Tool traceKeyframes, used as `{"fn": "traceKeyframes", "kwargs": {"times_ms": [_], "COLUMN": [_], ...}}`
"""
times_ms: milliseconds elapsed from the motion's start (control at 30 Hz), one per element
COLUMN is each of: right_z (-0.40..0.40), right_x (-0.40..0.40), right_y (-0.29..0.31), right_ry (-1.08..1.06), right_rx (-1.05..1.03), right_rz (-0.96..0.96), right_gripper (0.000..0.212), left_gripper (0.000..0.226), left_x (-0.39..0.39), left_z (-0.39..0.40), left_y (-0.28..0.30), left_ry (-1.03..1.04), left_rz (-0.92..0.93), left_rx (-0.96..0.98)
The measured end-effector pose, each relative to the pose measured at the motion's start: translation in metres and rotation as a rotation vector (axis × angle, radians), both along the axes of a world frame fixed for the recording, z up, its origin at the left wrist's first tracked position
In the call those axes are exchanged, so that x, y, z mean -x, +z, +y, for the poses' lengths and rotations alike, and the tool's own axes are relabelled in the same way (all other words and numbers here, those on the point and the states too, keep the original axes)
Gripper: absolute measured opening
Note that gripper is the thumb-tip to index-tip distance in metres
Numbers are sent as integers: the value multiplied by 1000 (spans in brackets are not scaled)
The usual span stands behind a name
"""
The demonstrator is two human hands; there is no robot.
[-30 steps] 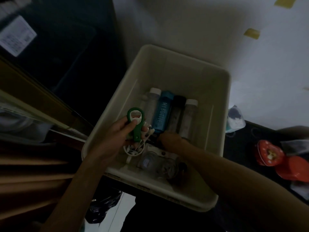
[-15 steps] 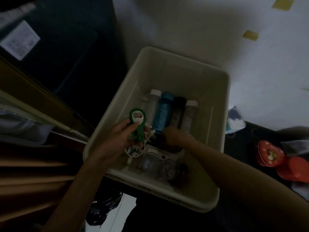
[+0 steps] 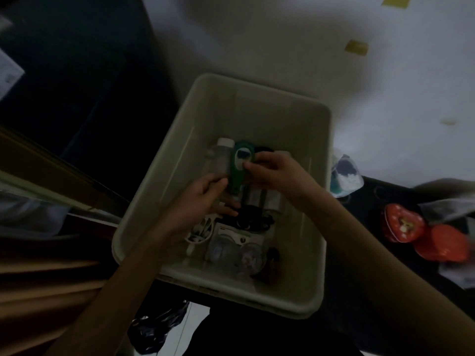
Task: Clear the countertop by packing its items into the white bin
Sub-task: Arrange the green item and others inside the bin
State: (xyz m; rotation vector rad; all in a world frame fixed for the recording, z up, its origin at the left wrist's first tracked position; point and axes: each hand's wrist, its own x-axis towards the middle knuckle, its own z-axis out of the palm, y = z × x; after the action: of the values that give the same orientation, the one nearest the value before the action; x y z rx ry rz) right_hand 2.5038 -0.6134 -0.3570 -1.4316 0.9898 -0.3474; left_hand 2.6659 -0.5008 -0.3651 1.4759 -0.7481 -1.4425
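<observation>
White bin (image 3: 259, 109) sits mid-frame, partly filled. Green opener-shaped tool (image 3: 237, 170) is held above the bottles inside it: right hand (image 3: 279, 173) pinches its ring end with curled fingers, left hand (image 3: 205, 199) grips the handle end from below. Both hands are together over the bin, clamped on the same tool.

Under the hands: a row of bottles lying side by side, the clear one with a white cap (image 3: 221, 155) at the left clearly visible (others mostly hidden by hands). Nearer the front wall: tangled black cable (image 3: 253, 219), white cable bundle (image 3: 201, 231), a white box (image 3: 231, 233), and clear round containers (image 3: 231, 253) (dim, hard to identify).

Right of the bin on a dark worktop (image 3: 359, 253): a clear bag (image 3: 345, 176) and two red tins (image 3: 424, 232), well apart from the bin. Pale floor (image 3: 282, 34) behind, with yellow tape marks (image 3: 356, 47).
</observation>
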Motion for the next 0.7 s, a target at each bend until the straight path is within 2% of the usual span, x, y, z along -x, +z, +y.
{"fn": "traceKeyframes", "kwargs": {"times_ms": [33, 100, 167, 233, 333, 533, 700], "right_z": [-4, -13, -17, -9, 4, 20, 22], "right_x": [1, 3, -1, -13, -35, -51, -43], "right_y": [-6, -21, -42, -60, -90, -132, -160], "right_ry": [-39, 66, 367, 663, 843, 759, 859], "right_rx": [-13, 151, 331, 353, 327, 350, 401], "right_rz": [42, 366, 743, 924, 1003, 944, 977], "right_gripper": [28, 29, 33, 38, 39, 34, 31], "left_gripper": [26, 21, 19, 16, 13, 9, 13], "left_x": [-1, -4, -6, -7, -10, -19, -24], "left_z": [-1, -1, 0, 1, 2, 10, 16], "left_y": [-3, -7, -8, -8, -10, -10, -8], "left_ry": [21, 66, 92, 71, 19, 110, 138], "left_rz": [-51, -130, -134, -115, -126, -195, -216], "left_rx": [-8, -24, -48, -77, -110, -142, -123]}}
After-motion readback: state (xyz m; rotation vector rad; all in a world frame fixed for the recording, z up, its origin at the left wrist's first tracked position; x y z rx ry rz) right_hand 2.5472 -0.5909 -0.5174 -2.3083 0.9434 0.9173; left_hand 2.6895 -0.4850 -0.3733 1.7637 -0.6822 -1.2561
